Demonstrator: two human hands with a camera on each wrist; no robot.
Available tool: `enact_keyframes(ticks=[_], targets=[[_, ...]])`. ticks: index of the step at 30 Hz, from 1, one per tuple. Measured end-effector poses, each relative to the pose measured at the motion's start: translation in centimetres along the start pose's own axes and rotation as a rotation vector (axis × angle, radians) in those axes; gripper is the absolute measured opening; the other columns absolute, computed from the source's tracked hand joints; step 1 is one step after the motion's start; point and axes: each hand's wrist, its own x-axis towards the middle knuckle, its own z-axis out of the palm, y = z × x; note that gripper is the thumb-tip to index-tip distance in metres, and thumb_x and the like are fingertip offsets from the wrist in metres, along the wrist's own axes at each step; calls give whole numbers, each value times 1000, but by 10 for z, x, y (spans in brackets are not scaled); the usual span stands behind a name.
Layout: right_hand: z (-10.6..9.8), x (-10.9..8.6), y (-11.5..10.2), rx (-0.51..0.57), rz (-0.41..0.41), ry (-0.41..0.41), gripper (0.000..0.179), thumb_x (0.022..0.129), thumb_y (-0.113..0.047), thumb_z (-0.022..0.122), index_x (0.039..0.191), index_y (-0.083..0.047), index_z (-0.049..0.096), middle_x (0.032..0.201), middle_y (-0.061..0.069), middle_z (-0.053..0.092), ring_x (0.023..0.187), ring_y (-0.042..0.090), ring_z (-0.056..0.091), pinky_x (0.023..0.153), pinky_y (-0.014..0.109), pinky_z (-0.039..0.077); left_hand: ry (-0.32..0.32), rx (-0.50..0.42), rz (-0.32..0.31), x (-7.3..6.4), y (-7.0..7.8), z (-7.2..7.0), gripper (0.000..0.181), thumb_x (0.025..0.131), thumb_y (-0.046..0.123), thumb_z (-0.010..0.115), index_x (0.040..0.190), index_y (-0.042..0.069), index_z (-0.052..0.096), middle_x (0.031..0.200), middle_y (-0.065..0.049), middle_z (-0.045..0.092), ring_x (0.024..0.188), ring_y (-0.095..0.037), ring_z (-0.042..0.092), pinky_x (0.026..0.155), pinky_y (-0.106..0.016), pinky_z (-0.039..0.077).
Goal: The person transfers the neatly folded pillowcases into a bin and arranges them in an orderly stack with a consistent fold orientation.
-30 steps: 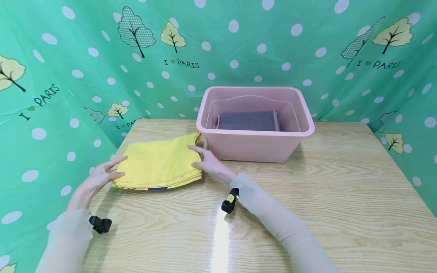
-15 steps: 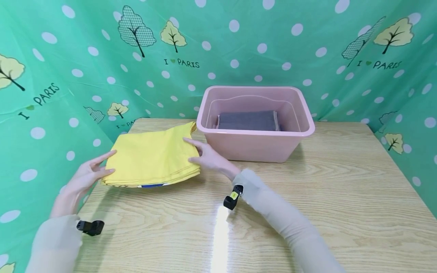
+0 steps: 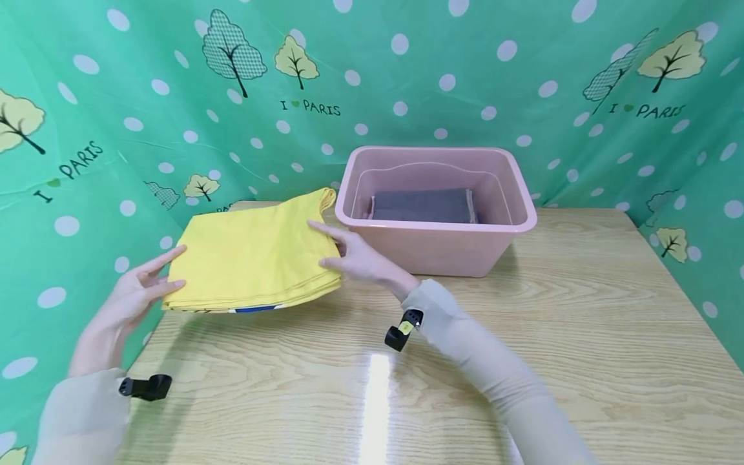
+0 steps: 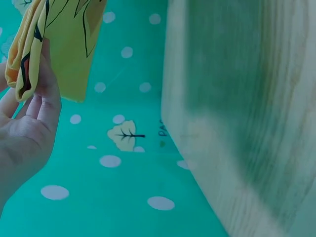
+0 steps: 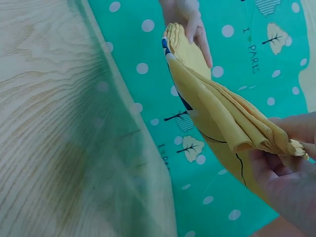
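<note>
A folded yellow cloth [image 3: 250, 255] hangs in the air above the left part of the table, its layers stacked and a dark printed pattern showing on its underside. My left hand [image 3: 124, 297] grips its left edge, fingers on top and below in the left wrist view. At the other end, my right hand [image 3: 363, 258] pinches the right edge with its layers bunched, as the right wrist view shows. The cloth's far right corner is close beside the pink bin [image 3: 430, 248]. Inside that bin lies a folded dark grey cloth [image 3: 423, 206].
The wooden table [image 3: 552, 361] runs up to a green dotted curtain [image 3: 407, 77] at the back and sides. The bin stands at the back middle of the table. Black wrist cameras are strapped on both sleeves.
Both hands have raised the yellow cloth higher off the table and shifted it to the left and away. The bin and the grey cloth have stayed put.
</note>
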Motion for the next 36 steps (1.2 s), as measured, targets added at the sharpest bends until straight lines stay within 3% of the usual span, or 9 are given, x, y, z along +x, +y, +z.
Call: enact_keyframes(ticks=[4, 11, 17, 24, 25, 27, 30, 31, 36], targets=[[-8, 4, 11, -4, -64, 14, 65, 82, 7, 53, 139, -8, 27, 144, 9, 22, 98, 14, 55, 78, 24, 47, -1, 11, 27, 1, 7, 3, 61, 90, 7, 49, 141, 24, 20, 146, 16, -3, 131, -11, -16, 105, -30, -8], [-22, -4, 5, -76, -69, 50, 66, 82, 3, 56, 140, -11, 27, 147, 1, 16, 124, 7, 30, 89, 21, 38, 18, 96, 19, 4, 25, 11, 61, 90, 12, 50, 141, 29, 20, 146, 18, 1, 132, -18, -14, 107, -26, 2], [-31, -19, -20, 8, 8, 69, 67, 82, 8, 52, 140, -11, 25, 143, 4, 26, 113, 17, 48, 86, 27, 43, 36, 86, 36, 10, 37, 22, 62, 89, 12, 52, 140, 29, 22, 146, 16, 0, 133, -27, -5, 100, -13, 21], [-48, -23, -8, 85, 13, 91, 69, 82, 5, 55, 139, -23, 29, 133, 4, 39, 100, 17, 54, 79, 28, 47, 31, 49, 73, 21, 47, 33, 62, 88, 8, 53, 140, 25, 25, 147, 13, 3, 134, -20, -1, 92, -9, 28], [-50, -25, -7, 79, 5, 94, 70, 81, 5, 56, 139, -23, 29, 134, 3, 38, 102, 16, 53, 80, 28, 46, 30, 34, 81, 22, 48, 34, 62, 88, 7, 53, 140, 25, 26, 147, 12, 4, 133, -18, 10, 90, -10, 31], [-54, -27, -7, 84, -1, 96, 70, 81, 5, 56, 139, -23, 29, 135, 3, 36, 105, 16, 50, 82, 28, 46, 21, -17, 104, 26, 51, 38, 62, 87, 5, 54, 140, 22, 27, 148, 10, 5, 124, -11, 33, 82, -11, 39], [-60, -31, -8, 93, -1, 109, 70, 81, 6, 57, 139, -21, 28, 136, 6, 37, 107, 17, 50, 83, 28, 45, 0, -110, 146, 31, 57, 44, 62, 86, 0, 54, 139, 17, 29, 148, 5, 9, 91, -5, 57, 68, -13, 46], [-62, -32, -9, 90, -1, 113, 70, 81, 6, 56, 140, -20, 27, 137, 7, 36, 107, 18, 50, 83, 28, 46, -2, -127, 157, 33, 59, 46, 61, 85, 0, 54, 139, 16, 30, 147, 5, 11, 77, -3, 58, 64, -14, 46], [-74, -39, -13, 50, 2, 141, 70, 81, 6, 57, 140, -17, 26, 134, 12, 39, 99, 20, 56, 77, 28, 49, 7, -79, 183, 41, 68, 56, 60, 84, 2, 56, 138, 18, 33, 147, 6, 15, 84, 0, 47, 65, -10, 40]])
